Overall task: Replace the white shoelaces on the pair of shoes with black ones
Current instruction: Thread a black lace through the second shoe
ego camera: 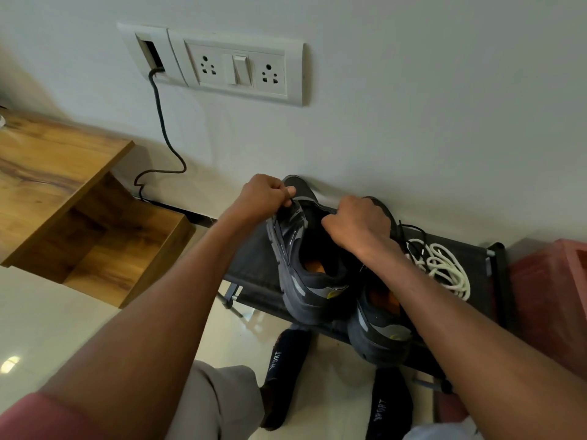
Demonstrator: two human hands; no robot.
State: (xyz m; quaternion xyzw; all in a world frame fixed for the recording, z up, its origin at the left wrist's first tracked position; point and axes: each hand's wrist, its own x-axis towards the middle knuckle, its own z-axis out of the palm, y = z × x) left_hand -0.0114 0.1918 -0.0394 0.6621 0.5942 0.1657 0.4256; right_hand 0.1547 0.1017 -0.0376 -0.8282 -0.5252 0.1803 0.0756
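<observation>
Left hand: your left hand (265,195) sits over the toe end of the left shoe (305,249), fingers curled tight, grip closed on what looks like a black lace end; the lace itself is mostly hidden under the fingers.
Right hand: your right hand (357,225) is beside it over the same shoe's lacing area, fingers curled in a fist-like grip; what it holds is hidden, so I cannot tell for sure.
Left shoe: dark, heel toward you, toe toward the wall (413,106), standing on the dark rack surface (251,265).
Right shoe: the second dark shoe (381,335) stands touching the first, nearer to you, partly under your right forearm.
White laces: a loose tangle of white laces (444,268) lies on the rack to the right of the shoes.
Black lace: a thin black lace (413,236) loops just beside the white tangle, near your right wrist.
Feet: black socks (286,369) marked SPORT on the pale floor (47,312) below the rack.
Surroundings: wooden shelf unit (63,192) at left; socket panel (235,68) on the wall with a black cable (162,122) hanging down; a reddish bin (556,296) at right.
</observation>
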